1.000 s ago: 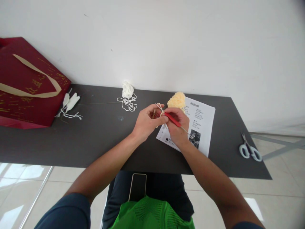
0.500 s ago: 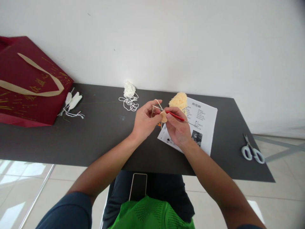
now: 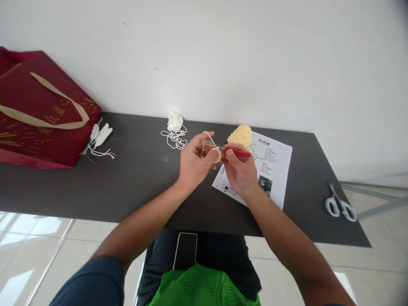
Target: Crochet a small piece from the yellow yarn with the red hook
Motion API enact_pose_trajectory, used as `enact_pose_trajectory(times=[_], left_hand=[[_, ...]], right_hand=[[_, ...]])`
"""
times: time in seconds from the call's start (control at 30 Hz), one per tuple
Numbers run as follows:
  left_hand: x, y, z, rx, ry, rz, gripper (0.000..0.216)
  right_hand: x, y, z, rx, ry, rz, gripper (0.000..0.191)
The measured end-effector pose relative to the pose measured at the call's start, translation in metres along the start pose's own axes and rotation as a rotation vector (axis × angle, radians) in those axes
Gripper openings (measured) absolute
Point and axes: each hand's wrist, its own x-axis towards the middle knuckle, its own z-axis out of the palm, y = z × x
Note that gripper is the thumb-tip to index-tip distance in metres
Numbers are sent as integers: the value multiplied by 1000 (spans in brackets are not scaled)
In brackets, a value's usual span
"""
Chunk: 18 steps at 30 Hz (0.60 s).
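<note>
A person's two hands meet above the dark desk, working pale yellow yarn with a crochet hook. The left hand pinches a small round crochet piece between thumb and fingers, with a strand of yarn looped over its raised forefinger. The right hand is closed around the red-handled crochet hook, which now lies almost level, its metal tip at the piece and its tail pointing away to the right. A second ago the handle slanted steeply down across the right hand's knuckles; since then it has swung flatter, and the piece has come into plainer view between the two hands, which suggests a stitch being worked. A tiny orange marker shows just below the left thumb; whether it hangs from the piece or lies on the desk cannot be told.

Just beyond the right hand sits the ball of yellow yarn, resting on the top corner of a printed instruction sheet that spreads beneath and to the right of that hand. Beyond the left hand lies a tangle of white yarn. Far to the left, small white pieces with loose threads lie beside a dark red gift bag. Well off to the right, near the desk's edge, rest white-handled scissors. A phone lies on the person's lap below.
</note>
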Motion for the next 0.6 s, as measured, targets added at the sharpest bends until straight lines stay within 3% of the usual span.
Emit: enact_pose_trajectory(times=[0.2,0.6], left_hand=[[0,-2,-1,131,36,95,45],[1,3,-1,103,49,68,43]], right_hand=[[2,-8,1,29,2,-20,18],[2,-8,2,16,21,-50,17]])
